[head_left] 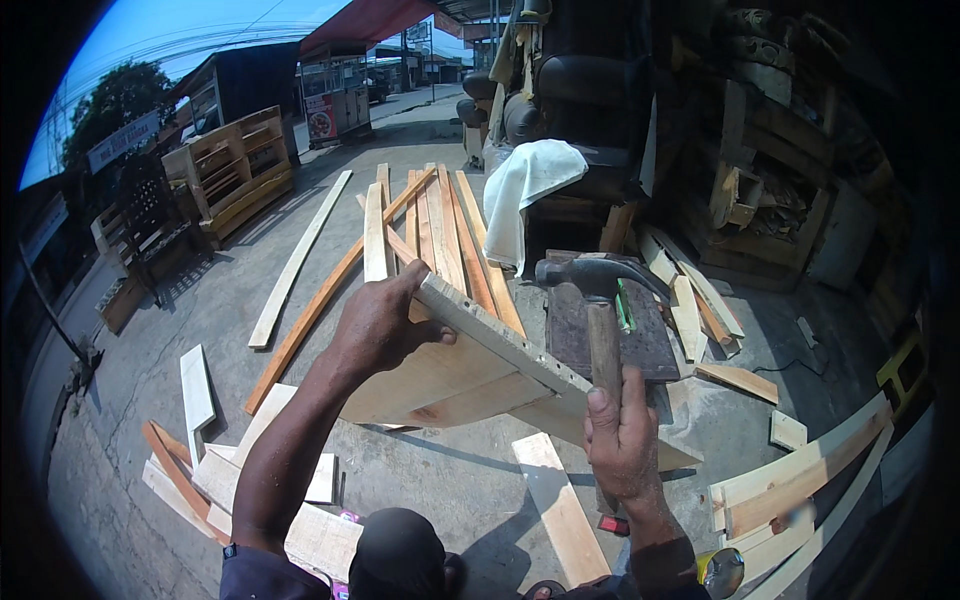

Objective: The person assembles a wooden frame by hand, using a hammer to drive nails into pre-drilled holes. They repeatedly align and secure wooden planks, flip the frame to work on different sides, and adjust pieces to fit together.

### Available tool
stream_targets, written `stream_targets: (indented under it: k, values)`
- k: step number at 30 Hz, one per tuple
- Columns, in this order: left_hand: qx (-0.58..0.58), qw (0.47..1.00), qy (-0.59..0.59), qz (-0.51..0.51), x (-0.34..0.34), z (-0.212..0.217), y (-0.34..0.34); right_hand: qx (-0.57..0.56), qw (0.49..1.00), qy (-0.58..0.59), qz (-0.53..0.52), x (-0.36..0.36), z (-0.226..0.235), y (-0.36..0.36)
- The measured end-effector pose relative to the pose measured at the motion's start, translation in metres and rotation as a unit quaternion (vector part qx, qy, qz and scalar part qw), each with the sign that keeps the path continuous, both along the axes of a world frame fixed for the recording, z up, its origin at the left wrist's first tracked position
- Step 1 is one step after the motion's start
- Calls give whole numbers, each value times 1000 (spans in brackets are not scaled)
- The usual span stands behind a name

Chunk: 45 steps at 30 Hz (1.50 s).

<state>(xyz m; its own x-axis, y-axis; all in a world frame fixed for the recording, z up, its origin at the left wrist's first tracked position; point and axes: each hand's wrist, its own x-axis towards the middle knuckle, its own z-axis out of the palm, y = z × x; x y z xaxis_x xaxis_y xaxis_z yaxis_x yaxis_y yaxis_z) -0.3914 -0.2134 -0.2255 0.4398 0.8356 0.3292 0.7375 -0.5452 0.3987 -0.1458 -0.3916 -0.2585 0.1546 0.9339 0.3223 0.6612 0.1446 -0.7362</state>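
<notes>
My left hand (pixel 385 325) grips the upper left corner of a pale wooden panel (pixel 450 375), which is tilted up on its edge and slopes down to the right. Small dark marks, perhaps nail heads or holes, dot the panel's narrow top edge. A claw hammer (pixel 604 340) stands upright in my right hand (pixel 622 435), its fingers wrapped round the wooden handle. The dark metal head is above the panel's right part, apart from it. Behind the hammer is a dark, flat-topped block (pixel 650 350) with a green item (pixel 625 305) on it.
Long wooden strips (pixel 440 230) lie on the concrete ahead. Planks (pixel 800 480) are stacked at the right, and offcuts (pixel 250 465) lie at the left. A white cloth (pixel 535 185) hangs by a dark padded seat (pixel 590 95). One board (pixel 565 510) lies near my feet.
</notes>
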Motion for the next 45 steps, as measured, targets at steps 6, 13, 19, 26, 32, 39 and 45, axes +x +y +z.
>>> stream_targets:
  k: [6, 13, 19, 26, 32, 39, 45]
  values:
    - [-12, 1000, -23, -15, -19, -11, 6, -20, 996, -76, 45, 0, -28, 8]
    - [-65, 951, -290, -82, -72, -119, -8, -208, 962, 37, -171, 31, -256, -136]
    - [19, 822, -568, 23, -54, -234, -57, -417, 850, -23, -321, 47, -425, -234]
    - [-17, 862, -505, 43, -81, -295, -103, -284, 851, -78, -435, 84, -463, -212]
    - [-77, 792, -524, 303, -100, -306, -108, -19, 646, 655, -393, 114, -382, -119]
    - [-335, 676, -564, 336, -78, -282, -117, -21, 678, 684, -268, 100, -360, -85]
    - [-426, 585, -603, 336, -84, -278, -118, -9, 674, 672, -306, 114, -343, -86]
